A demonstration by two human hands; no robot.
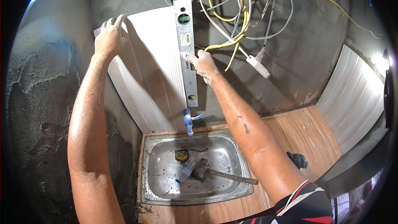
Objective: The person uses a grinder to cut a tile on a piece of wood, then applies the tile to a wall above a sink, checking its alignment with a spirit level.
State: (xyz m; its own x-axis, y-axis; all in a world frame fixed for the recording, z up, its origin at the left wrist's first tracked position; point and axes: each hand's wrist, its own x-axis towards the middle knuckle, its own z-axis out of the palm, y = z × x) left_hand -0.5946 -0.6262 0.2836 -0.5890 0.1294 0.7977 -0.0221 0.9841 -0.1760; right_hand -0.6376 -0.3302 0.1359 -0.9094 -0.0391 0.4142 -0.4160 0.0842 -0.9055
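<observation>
A large white ribbed wall tile [149, 37] stands upright against the grey wall, its lower end behind the sink's back rim. My left hand [110, 37] grips the tile's upper left corner, with its fingertips at the top edge. My right hand [203, 65] is closed on the edge of a silver spirit level [187, 85], its thumb across the front face. The level stands vertically along the tile's right edge. Just under the level's lower end is a blue tap [189, 120]. Pale dust or mortar coats my right fingers.
A steel sink [151, 199] holds a tape measure [181, 155], a hammer [226, 175] and a clear bottle-like piece. Tangled cables [244, 12] and a white power strip [258, 66] hang at the right. More white tile [352, 95] leans beyond the wood-look counter [300, 130], where a dark rag [297, 159] lies.
</observation>
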